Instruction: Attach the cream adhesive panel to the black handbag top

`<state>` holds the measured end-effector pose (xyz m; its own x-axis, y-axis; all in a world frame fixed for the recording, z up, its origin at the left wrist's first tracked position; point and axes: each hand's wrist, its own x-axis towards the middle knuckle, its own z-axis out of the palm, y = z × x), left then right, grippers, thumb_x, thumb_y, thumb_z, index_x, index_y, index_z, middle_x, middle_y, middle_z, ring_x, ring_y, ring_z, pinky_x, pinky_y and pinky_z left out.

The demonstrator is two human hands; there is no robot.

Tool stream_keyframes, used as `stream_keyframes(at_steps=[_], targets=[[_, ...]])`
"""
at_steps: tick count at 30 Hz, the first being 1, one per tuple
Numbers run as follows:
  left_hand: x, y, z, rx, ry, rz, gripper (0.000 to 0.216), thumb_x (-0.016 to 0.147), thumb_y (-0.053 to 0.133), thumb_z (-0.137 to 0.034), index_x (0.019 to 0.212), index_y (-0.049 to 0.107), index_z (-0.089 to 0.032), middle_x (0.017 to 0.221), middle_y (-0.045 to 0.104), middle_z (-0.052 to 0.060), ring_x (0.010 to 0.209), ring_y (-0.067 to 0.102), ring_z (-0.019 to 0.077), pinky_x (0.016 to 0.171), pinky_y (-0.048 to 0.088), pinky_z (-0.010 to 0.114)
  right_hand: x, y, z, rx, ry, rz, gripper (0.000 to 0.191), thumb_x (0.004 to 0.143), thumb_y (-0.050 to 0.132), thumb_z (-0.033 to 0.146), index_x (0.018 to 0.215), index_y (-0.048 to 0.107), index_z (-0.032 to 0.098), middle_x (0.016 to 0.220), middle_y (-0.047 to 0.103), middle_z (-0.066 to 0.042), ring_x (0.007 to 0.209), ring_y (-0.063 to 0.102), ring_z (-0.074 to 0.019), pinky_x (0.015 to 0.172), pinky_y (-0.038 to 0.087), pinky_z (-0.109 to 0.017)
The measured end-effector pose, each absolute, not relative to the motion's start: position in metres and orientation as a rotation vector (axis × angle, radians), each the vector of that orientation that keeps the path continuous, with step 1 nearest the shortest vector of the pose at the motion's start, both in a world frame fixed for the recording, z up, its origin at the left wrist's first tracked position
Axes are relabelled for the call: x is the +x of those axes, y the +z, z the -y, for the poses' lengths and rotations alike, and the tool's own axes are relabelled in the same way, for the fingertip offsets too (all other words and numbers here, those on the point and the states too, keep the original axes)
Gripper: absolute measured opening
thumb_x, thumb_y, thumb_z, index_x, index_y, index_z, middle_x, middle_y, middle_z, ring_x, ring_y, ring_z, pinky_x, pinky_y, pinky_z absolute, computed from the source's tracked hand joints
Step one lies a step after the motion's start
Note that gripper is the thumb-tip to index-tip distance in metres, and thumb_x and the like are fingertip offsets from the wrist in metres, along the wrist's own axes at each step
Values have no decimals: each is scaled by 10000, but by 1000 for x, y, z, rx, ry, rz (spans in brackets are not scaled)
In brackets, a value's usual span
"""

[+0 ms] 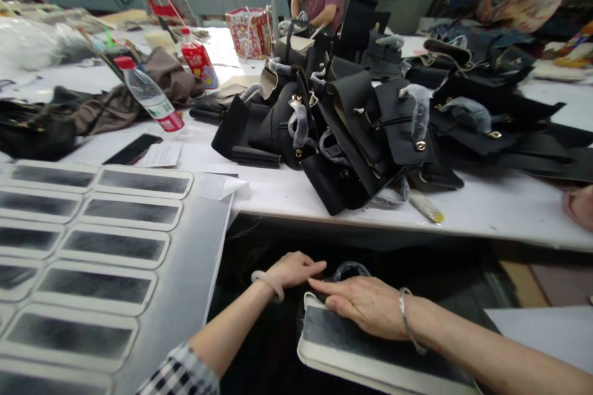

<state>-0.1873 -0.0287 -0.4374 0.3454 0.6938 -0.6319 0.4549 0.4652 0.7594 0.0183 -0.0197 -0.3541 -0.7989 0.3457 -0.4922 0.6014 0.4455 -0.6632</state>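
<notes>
Below the table's front edge, my left hand point(298, 270) reaches into a dark area, index finger stretched to the right and the other fingers bent. My right hand point(364, 305) meets it from the other side, fingertips almost touching the left ones. Both seem closed on the edge of a black handbag, whose plastic-wrapped handle point(351, 269) curves up behind my right fingers. The bag's body is lost in the dark. Under my right palm and thumb lies a black panel with a cream border point(343, 358), its near edge looking layered.
A sheet of cream-bordered black panels point(109, 281) lies at left. Black handbags point(352, 117) are heaped on the white table point(500, 210). A water bottle point(151, 99), red bottle point(197, 58), phone point(132, 149) and yellow-tipped tool point(426, 207) lie or stand there. Several people work beyond.
</notes>
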Motion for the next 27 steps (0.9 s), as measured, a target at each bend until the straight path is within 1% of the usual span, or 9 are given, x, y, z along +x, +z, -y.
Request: stream_keyframes(at_steps=[3,6,10,12,15,18,22,24,27], targets=[[-191,-393,28,1228,188,-1158,548,833,577,-650,941,789,-155,758,709,14,730,593,173,685,439,258,38,-348,17,846,-1286,-2371,511,1017,325,474,1522,334,398,1436,569,-70,1246,587,-352,990,459,-528],[-186,-360,28,1312,92,-1062,373,760,721,-505,919,809,-179,662,638,-27,621,475,117,583,359,217,63,-341,15,906,-1288,-2293,515,1002,358,499,1512,328,433,1348,643,-71,1170,636,-355,937,478,-521],[-178,-348,22,1404,-51,-1023,256,754,722,-383,834,816,-160,603,568,-33,581,403,103,537,314,214,103,-335,12,1026,-1316,-2141,494,979,393,560,1462,412,460,1282,684,-64,1086,677,-347,882,495,-485],[-174,-349,16,1437,-131,-975,262,778,693,-382,837,812,-156,602,552,-36,578,389,102,537,313,214,123,-334,10,1050,-1373,-2086,500,965,423,577,1445,448,441,1287,682,-60,1074,683,-331,875,501,-450],[-168,-350,9,1472,-216,-908,293,819,646,-402,825,798,-152,607,529,-45,576,360,98,542,313,214,147,-334,3,1031,-1523,-2042,519,956,480,532,1441,486,347,1307,671,-68,1107,675,-289,911,499,-379],[-161,-347,6,1481,-244,-883,310,839,623,-421,912,793,-172,673,607,-44,604,424,108,582,359,207,162,-336,-3,1001,-1646,-1990,518,946,532,455,1426,513,263,1360,632,-69,1199,631,-251,989,470,-323],[-157,-345,9,1501,-316,-890,393,881,562,-486,989,788,-184,761,703,-26,670,556,148,628,426,209,169,-341,1,994,-1691,-2020,527,955,536,418,1443,494,224,1420,574,-80,1278,571,-238,1035,442,-291],[-157,-347,12,1556,-356,-955,439,896,533,-538,1096,765,-224,923,749,-6,827,631,197,750,476,228,169,-343,9,1000,-1659,-2107,527,978,498,409,1471,461,224,1417,575,-101,1266,583,-251,1026,456,-309],[-156,-349,14,1680,-408,-1023,480,908,498,-589,1240,694,-303,1162,733,15,1069,633,251,954,458,274,169,-344,19,1028,-1607,-2195,522,1005,436,402,1496,429,225,1412,576,-136,1260,586,-288,1029,465,-368]])
